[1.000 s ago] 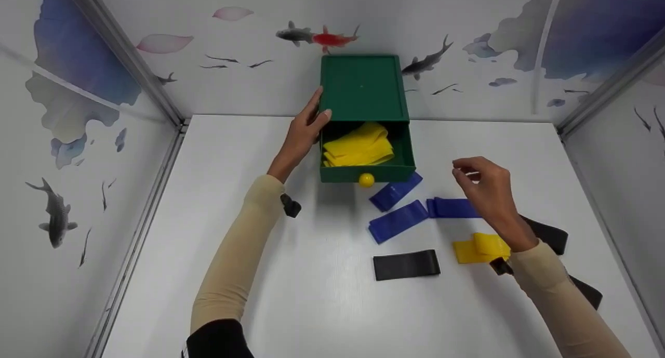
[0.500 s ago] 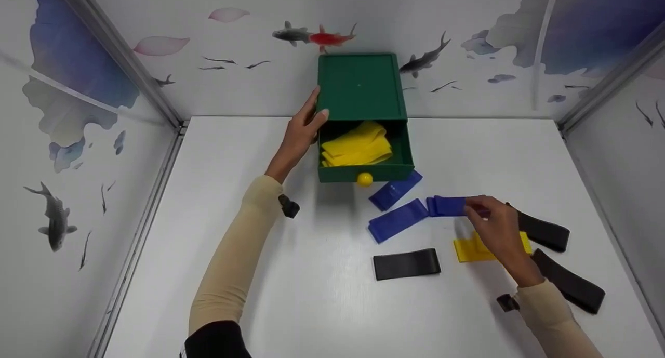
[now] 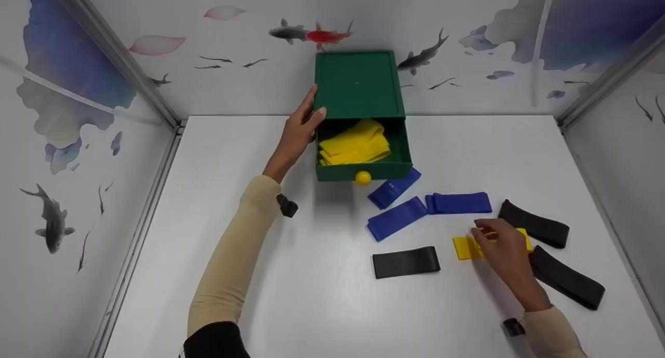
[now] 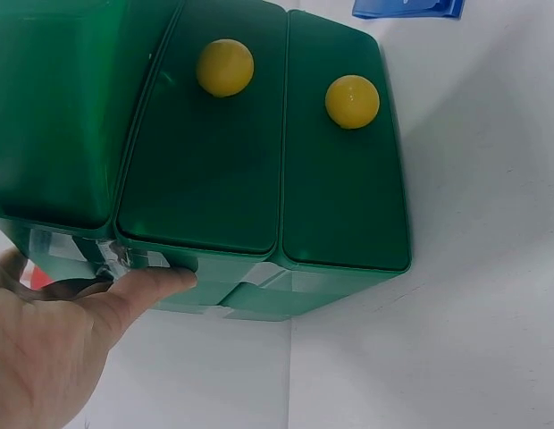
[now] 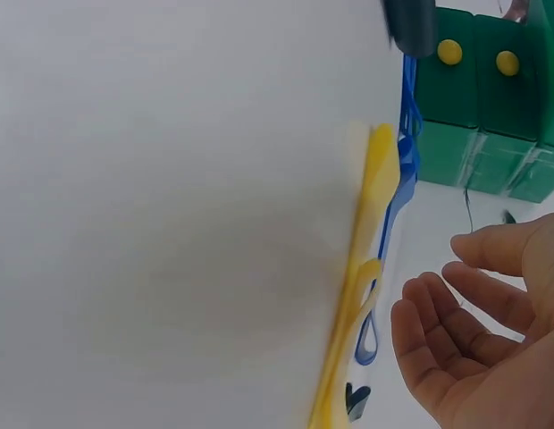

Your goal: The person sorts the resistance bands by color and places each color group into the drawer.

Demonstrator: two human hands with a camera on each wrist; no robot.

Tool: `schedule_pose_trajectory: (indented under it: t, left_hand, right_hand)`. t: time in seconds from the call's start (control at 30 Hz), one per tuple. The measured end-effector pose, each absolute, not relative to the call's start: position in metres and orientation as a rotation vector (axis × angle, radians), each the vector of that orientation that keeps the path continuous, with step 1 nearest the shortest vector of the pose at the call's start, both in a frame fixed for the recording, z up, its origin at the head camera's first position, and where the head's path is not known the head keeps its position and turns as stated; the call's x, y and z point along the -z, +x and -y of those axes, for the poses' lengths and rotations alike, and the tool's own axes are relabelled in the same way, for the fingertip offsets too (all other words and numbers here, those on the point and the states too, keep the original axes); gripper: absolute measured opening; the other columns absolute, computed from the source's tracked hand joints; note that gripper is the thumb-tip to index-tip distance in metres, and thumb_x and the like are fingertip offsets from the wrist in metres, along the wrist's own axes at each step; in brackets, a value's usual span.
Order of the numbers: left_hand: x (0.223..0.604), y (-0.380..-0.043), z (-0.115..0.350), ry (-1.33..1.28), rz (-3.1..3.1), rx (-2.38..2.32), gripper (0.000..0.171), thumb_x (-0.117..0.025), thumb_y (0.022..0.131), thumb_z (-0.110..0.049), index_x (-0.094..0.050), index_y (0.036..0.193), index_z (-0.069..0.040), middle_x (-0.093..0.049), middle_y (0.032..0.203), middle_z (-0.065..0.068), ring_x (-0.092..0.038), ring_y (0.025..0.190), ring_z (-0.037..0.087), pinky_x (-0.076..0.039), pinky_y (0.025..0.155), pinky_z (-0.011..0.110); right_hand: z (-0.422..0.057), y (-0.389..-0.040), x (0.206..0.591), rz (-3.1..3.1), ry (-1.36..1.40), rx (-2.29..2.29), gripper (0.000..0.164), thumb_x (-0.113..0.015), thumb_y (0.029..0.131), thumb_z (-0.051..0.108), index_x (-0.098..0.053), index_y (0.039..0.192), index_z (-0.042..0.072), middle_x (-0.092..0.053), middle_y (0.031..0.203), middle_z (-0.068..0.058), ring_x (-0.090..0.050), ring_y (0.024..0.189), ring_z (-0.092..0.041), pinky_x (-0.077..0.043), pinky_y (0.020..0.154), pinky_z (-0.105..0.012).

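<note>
Head view: the right hand [image 3: 505, 250] holds nothing above the folded yellow band [image 3: 465, 248] on the table [image 3: 301, 301]. Left wrist view: the left hand [image 4: 40, 353] presses a straight thumb against the green drawer unit [image 4: 205, 170], a suitable brace. Right wrist view: loosely curled, moderately wide; lower before pinching all layers.

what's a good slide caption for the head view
Left hand against a green drawer unit, right hand over a yellow band.

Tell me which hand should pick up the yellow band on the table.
Probably the right hand: it hovers over that yellow band, fingers loose and holding nothing. The left hand touches the side of the green drawer box, farther from the band.
</note>
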State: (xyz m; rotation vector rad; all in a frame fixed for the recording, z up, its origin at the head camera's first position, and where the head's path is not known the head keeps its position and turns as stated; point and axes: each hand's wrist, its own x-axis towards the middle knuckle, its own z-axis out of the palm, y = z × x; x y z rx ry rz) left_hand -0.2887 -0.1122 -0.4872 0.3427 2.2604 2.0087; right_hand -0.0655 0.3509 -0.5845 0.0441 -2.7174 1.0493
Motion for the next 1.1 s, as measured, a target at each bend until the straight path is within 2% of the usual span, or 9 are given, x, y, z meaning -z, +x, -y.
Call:
schedule_pose_trajectory:
  t: [0.13,0.4,0.53,0.6,0.67,0.77,0.93,1.0,1.1]
  left_hand:
    - [0.488,-0.289,0.111,0.329,-2.252,-2.013,0.070,-0.057,0.114,-0.052,-0.023,0.175,-0.047,-0.026,0.182,-0.007,-0.046,0.152,0.017,-0.049,0.120,0.050]
    - [0.489,-0.288,0.112,0.299,-2.272,-2.001,0.070,-0.057,0.112,-0.057,-0.024,0.174,-0.050,-0.028,0.181,-0.007,-0.050,0.147,0.020,-0.051,0.116,0.058]
    - [0.489,-0.288,0.112,0.296,-2.274,-1.990,0.070,-0.057,0.112,-0.057,-0.024,0.173,-0.051,-0.028,0.181,-0.008,-0.049,0.148,0.020,-0.050,0.117,0.057]
    - [0.488,-0.288,0.111,0.304,-2.270,-1.991,0.070,-0.057,0.112,-0.056,-0.024,0.174,-0.050,-0.028,0.181,-0.007,-0.050,0.144,0.021,-0.053,0.113,0.052]
    - [0.489,-0.289,0.112,0.308,-2.267,-1.998,0.070,-0.057,0.112,-0.055,-0.024,0.174,-0.049,-0.030,0.180,-0.007,-0.052,0.140,0.022,-0.056,0.106,0.047]
    - [0.489,-0.289,0.114,0.316,-2.257,-2.010,0.071,-0.057,0.113,-0.054,-0.023,0.175,-0.047,-0.030,0.180,-0.006,-0.052,0.138,0.022,-0.056,0.102,0.046]
    - [0.489,-0.287,0.114,0.316,-2.250,-2.017,0.071,-0.056,0.113,-0.052,-0.022,0.175,-0.046,-0.024,0.182,-0.005,-0.045,0.153,0.019,-0.049,0.118,0.055]
    - [0.489,-0.288,0.113,0.320,-2.252,-2.019,0.071,-0.057,0.114,-0.052,-0.022,0.175,-0.046,-0.024,0.182,-0.006,-0.044,0.155,0.018,-0.047,0.121,0.054]
    - [0.488,-0.288,0.111,0.328,-2.263,-2.015,0.070,-0.057,0.113,-0.053,-0.023,0.175,-0.047,-0.025,0.181,-0.009,-0.046,0.153,0.016,-0.048,0.121,0.049]
  right_hand:
    - [-0.354,-0.056,0.588,2.739,0.008,-1.030,0.025,-0.081,0.100,0.004,-0.077,0.122,-0.006,-0.075,0.113,-0.022,-0.071,0.098,-0.036,-0.040,0.084,0.002]
    - [-0.357,-0.050,0.591,2.816,-0.070,-0.969,0.034,-0.085,0.097,0.006,-0.074,0.126,-0.009,-0.072,0.115,-0.025,-0.067,0.103,-0.038,-0.040,0.086,-0.005]
    - [-0.356,-0.050,0.591,2.887,-0.112,-0.934,0.035,-0.083,0.098,0.007,-0.072,0.126,-0.011,-0.069,0.115,-0.026,-0.064,0.103,-0.038,-0.053,0.093,-0.030]
    - [-0.355,-0.050,0.590,2.924,-0.135,-0.924,0.035,-0.082,0.099,0.008,-0.071,0.125,-0.012,-0.068,0.113,-0.027,-0.063,0.101,-0.038,-0.056,0.093,-0.045]
    - [-0.354,-0.052,0.589,2.955,-0.152,-0.914,0.033,-0.081,0.100,0.008,-0.070,0.124,-0.013,-0.068,0.111,-0.027,-0.061,0.099,-0.038,-0.056,0.093,-0.054]
    - [-0.353,-0.054,0.588,2.983,-0.182,-0.894,0.030,-0.079,0.101,0.008,-0.071,0.121,-0.013,-0.069,0.108,-0.026,-0.062,0.096,-0.037,-0.057,0.090,-0.054]
    - [-0.350,-0.054,0.586,2.971,-0.207,-0.853,0.024,-0.073,0.101,0.008,-0.073,0.115,-0.012,-0.072,0.103,-0.025,-0.064,0.090,-0.035,-0.059,0.086,-0.052]
    - [-0.347,-0.053,0.584,2.964,-0.208,-0.853,0.023,-0.073,0.101,0.007,-0.073,0.114,-0.011,-0.073,0.102,-0.024,-0.064,0.089,-0.034,-0.060,0.083,-0.048]
    - [-0.341,-0.050,0.581,2.963,-0.187,-0.861,0.021,-0.074,0.101,0.007,-0.075,0.114,-0.010,-0.074,0.100,-0.022,-0.064,0.086,-0.032,-0.059,0.077,-0.036]
